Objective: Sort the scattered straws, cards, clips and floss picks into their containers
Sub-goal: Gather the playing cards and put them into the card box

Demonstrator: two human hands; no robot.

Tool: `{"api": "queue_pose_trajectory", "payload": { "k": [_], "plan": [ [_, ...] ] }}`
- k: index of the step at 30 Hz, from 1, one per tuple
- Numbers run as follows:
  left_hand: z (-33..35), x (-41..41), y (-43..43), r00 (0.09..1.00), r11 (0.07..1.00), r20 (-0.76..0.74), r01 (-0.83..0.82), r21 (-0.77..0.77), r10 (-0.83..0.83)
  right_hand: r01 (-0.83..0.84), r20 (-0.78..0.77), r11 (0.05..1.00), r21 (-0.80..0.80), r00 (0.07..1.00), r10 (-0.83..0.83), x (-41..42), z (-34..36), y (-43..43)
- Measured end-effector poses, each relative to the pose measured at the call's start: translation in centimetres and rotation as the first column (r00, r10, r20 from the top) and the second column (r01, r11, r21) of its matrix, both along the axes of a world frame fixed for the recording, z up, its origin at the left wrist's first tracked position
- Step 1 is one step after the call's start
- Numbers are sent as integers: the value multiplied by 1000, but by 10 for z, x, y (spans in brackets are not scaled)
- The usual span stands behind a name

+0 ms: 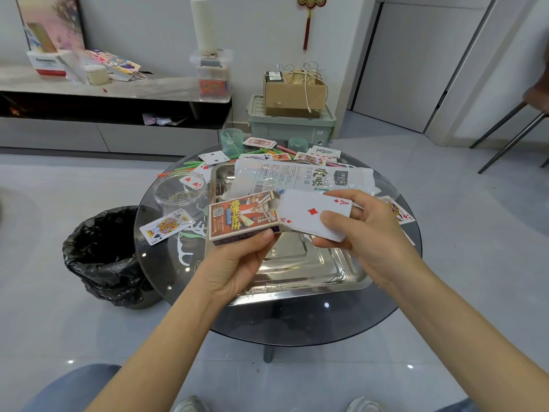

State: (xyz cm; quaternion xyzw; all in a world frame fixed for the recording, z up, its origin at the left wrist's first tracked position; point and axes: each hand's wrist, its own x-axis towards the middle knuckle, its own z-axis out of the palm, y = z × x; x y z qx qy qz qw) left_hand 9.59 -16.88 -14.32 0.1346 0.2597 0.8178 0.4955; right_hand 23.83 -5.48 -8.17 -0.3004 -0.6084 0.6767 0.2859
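My left hand (237,263) grips an orange card box (243,217) above the steel tray (335,272), its open end facing right. My right hand (365,227) pinches a stack of cards (312,214), ace of diamonds on top, with its left end at the box mouth. Loose cards lie on the round glass table (297,325), one king (166,226) at the left and several at the far side. Coloured straws (184,168) lie at the back. White floss picks (184,254) lie left of the tray. Paper clips (334,279) rest on the tray rim.
A clear jar (181,191) holding clips lies on its side at the left. A white straw bag (300,178) drapes over the tray's far end. Two green cups (231,142) stand at the back. A black-lined bin (107,257) stands on the floor, left of the table.
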Motion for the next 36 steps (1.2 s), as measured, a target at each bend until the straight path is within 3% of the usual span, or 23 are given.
{"api": "queue_pose_trajectory", "payload": {
  "k": [12,19,26,28,32,36],
  "plan": [
    [-2,1,-5,982,994,-174,58,-95,-74,-173,109,974,145,981,158,10,9,10],
    [1,4,-5,967,996,-245,52,-67,-67,-235,168,972,-28,957,237,3,15,15],
    [1,6,-9,920,972,-358,85,-219,-161,-398,247,917,-36,885,394,1,23,20],
    [1,8,-8,910,970,-378,90,-226,-172,-370,281,929,9,893,352,-4,21,17],
    [4,12,-3,887,983,-447,31,-181,-111,-105,319,977,184,947,41,-24,5,-3],
    [0,11,5,952,992,-304,-74,-98,42,40,193,984,174,978,-74,-34,-2,-18]
  ]
}}
